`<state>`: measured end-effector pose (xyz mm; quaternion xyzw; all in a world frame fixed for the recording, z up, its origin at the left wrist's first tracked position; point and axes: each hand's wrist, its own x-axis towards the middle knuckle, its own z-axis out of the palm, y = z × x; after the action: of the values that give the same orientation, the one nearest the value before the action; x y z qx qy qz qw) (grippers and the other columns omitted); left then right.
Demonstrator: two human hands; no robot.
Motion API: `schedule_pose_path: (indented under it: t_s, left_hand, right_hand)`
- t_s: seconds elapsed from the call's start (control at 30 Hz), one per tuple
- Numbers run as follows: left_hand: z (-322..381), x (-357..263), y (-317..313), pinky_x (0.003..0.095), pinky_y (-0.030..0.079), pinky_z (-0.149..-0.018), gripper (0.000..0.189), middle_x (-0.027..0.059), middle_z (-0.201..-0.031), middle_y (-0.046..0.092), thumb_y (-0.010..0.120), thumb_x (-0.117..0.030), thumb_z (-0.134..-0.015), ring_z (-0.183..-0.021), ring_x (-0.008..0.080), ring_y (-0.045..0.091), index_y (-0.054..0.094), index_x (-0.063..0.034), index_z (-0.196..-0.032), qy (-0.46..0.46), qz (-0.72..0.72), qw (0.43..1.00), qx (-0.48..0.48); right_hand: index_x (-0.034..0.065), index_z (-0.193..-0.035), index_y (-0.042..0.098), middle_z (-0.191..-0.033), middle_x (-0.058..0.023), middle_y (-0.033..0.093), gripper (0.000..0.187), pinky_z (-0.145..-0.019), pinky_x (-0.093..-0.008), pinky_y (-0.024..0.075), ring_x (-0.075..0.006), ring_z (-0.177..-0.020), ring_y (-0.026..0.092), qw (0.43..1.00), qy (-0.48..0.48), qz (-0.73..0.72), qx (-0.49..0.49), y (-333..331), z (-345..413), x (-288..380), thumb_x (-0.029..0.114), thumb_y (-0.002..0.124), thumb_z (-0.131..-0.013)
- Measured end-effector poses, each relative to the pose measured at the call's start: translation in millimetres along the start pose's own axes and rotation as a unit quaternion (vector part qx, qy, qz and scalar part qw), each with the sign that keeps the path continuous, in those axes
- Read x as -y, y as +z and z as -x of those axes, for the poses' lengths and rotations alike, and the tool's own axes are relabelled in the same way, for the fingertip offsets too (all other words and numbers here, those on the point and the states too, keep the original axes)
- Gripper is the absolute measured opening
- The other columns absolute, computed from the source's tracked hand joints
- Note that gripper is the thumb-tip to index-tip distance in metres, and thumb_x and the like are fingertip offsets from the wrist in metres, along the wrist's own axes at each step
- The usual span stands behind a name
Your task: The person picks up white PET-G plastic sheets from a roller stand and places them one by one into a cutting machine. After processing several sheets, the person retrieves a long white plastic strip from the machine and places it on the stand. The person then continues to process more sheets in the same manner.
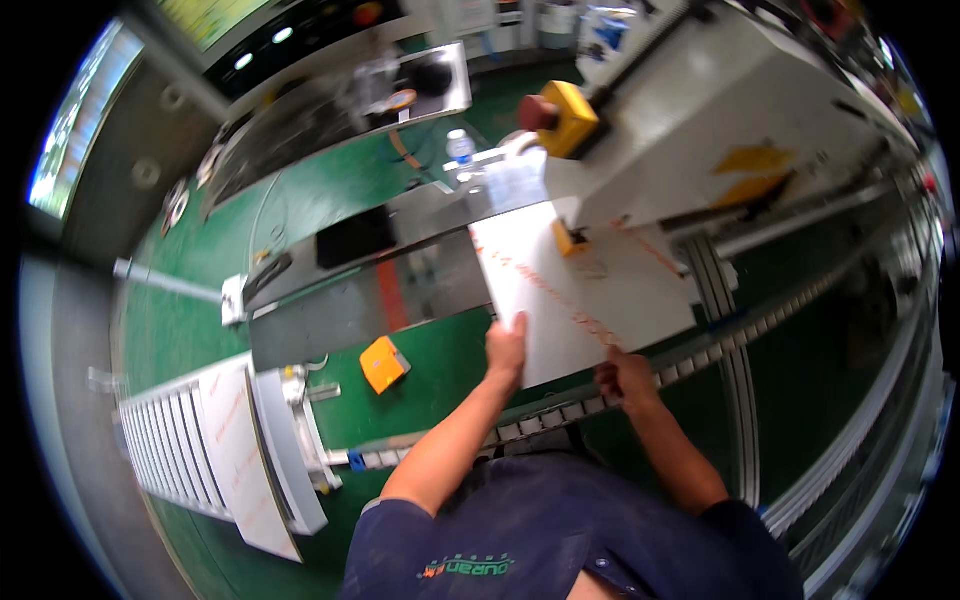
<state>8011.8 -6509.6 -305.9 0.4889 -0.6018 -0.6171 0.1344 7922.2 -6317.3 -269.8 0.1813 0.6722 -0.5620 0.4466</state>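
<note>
A white sheet or panel with a line of orange-red print (540,300) lies partly over the machine table, its near end jutting towards me. My left hand (507,346) holds its near left edge, the thumb on top. At the near right corner, my right hand (627,375) has its fingers curled at the edge. Another white printed area (645,289) extends to the right, beside or under the sheet. A small orange-yellow block (571,238) stands at the sheet's far right edge.
A yellow box with a red button (562,120) juts from the grey machine. A water bottle (460,150) stands beyond the sheet. A black flat object (356,238) lies left. Printed panels (236,442) rest on a slatted rack. A roller rail (555,418) runs before me; an orange box (384,365) sits beyond it.
</note>
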Motion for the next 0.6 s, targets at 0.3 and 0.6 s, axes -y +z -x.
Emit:
schedule_pose_path:
  t_s: [0.3,0.6]
  left_hand:
    - [23,-75,38,0.0447,0.044,-0.088,0.057,0.0272,-0.106,0.059,0.05,-0.047,-0.087,-0.102,0.0397,0.055,0.056,0.0069,-0.104,-0.114,-0.111,0.938,0.309]
    - [82,109,-366,0.0268,0.049,-0.059,0.023,0.0093,-0.085,0.065,0.058,-0.022,-0.085,-0.062,0.0161,0.059,0.062,-0.0003,-0.088,0.196,0.146,0.94,-0.238]
  right_hand:
    - [0.0073,-0.071,0.057,-0.053,-0.0011,0.05,0.037,-0.031,-0.0228,0.0278,-0.0097,-0.038,0.042,0.985,-0.111,0.034,-0.125,-120,-45,21,0.039,0.054,-0.09]
    - [0.002,-0.074,0.057,-0.054,-0.0033,0.051,0.031,-0.038,-0.0211,0.0314,-0.0091,-0.041,0.043,0.948,-0.287,0.134,0.038,75,36,-35,0.029,0.054,-0.09]
